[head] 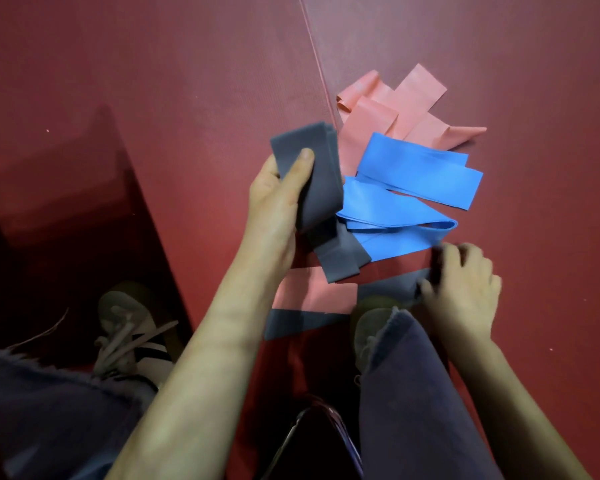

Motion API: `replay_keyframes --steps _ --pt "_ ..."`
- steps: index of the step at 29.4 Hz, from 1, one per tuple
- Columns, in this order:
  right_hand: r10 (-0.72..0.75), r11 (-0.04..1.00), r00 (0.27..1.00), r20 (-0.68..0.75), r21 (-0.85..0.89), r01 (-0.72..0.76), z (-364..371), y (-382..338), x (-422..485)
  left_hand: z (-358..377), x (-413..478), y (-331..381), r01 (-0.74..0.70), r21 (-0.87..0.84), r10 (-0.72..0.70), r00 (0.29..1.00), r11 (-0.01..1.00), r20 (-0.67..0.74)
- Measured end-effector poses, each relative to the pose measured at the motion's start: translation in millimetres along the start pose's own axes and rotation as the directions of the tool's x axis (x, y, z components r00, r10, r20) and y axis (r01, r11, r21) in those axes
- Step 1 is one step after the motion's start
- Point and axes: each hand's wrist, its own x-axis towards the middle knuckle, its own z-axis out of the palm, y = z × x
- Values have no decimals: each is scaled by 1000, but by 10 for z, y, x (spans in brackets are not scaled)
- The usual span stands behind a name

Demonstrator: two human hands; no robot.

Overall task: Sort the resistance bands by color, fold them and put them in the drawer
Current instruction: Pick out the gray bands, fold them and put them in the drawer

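Note:
My left hand [278, 202] grips a folded grey band [321, 188], thumb on top, its loose end hanging down to the floor. My right hand [461, 292] pinches the end of a second grey band [388, 289] that lies flat on the floor and runs left under a pink band [316, 294]. Blue bands [406, 199] lie loosely piled to the right of the held bundle. More pink bands [392, 109] lie crossed over one another farther away. No drawer is in view.
Red mats [153, 98] cover the floor, with a seam [316, 53] running toward the pile. My shoes [132, 327] and trouser legs [416, 393] fill the near edge. A dark chair part [312, 438] shows between my knees. A dark shadow covers the left side.

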Motion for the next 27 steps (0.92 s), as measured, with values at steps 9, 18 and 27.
replay_keyframes --steps 9,18,27 --pt "144 943 989 33 299 -147 35 60 57 98 -114 -316 80 180 -95 993 980 76" --pt "94 530 985 -147 844 76 -230 -151 -154 41 -136 -418 110 284 -138 987 952 80" --pt "-624 761 612 487 559 331 -1099 -745 -1 116 -88 -387 64 180 -67 998 982 11"
